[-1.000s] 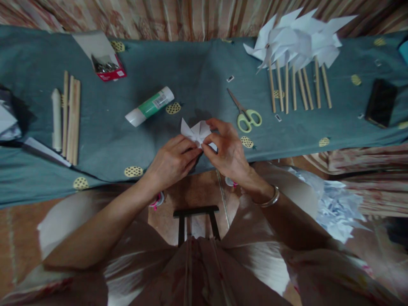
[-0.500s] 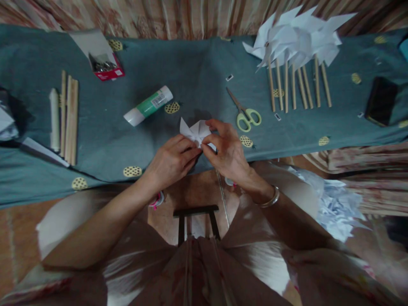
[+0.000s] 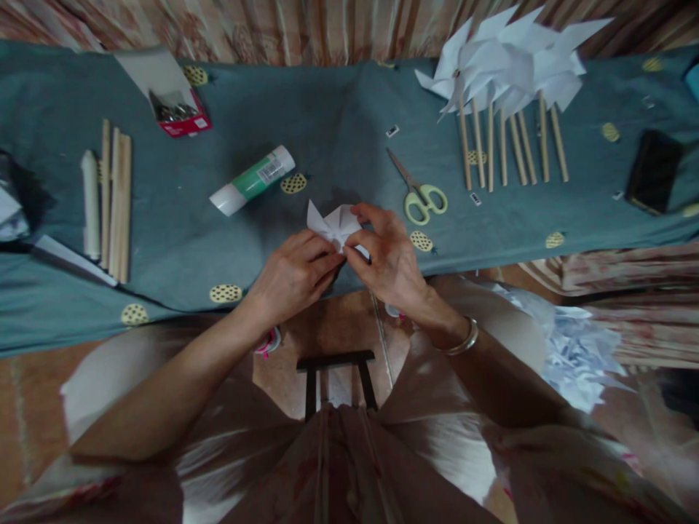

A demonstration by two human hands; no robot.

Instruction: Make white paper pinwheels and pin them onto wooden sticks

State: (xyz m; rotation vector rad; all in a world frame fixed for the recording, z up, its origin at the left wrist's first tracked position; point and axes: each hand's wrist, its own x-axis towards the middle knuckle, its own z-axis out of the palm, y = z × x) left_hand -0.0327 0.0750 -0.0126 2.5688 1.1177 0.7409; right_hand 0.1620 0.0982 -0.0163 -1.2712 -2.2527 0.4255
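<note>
A white paper pinwheel [image 3: 334, 223] is held between both hands over the near side of the cloth-covered table. My left hand [image 3: 295, 273] pinches its lower left part, fingers closed near the centre. On the other side my right hand [image 3: 386, 255] grips the right blade, thumb and fingertips meeting close to the left fingertips. What lies under the fingertips is hidden. Scissors [image 3: 419, 198] with pale green handles lie just right of my right hand. Up and to the left of the pinwheel rests a green-and-white glue stick [image 3: 254, 180].
Finished pinwheels on sticks [image 3: 510, 69] lie at the back right, a dark phone [image 3: 654, 173] beyond them. Toward the left are wooden sticks [image 3: 120, 211], a white stick [image 3: 90, 204] and an open red box [image 3: 186, 125] of small metal pieces. Folded paper [image 3: 582, 356] is heaped lower right.
Both hands keep the same hold on the pinwheel, with hardly any motion. The view has shifted very slightly.
</note>
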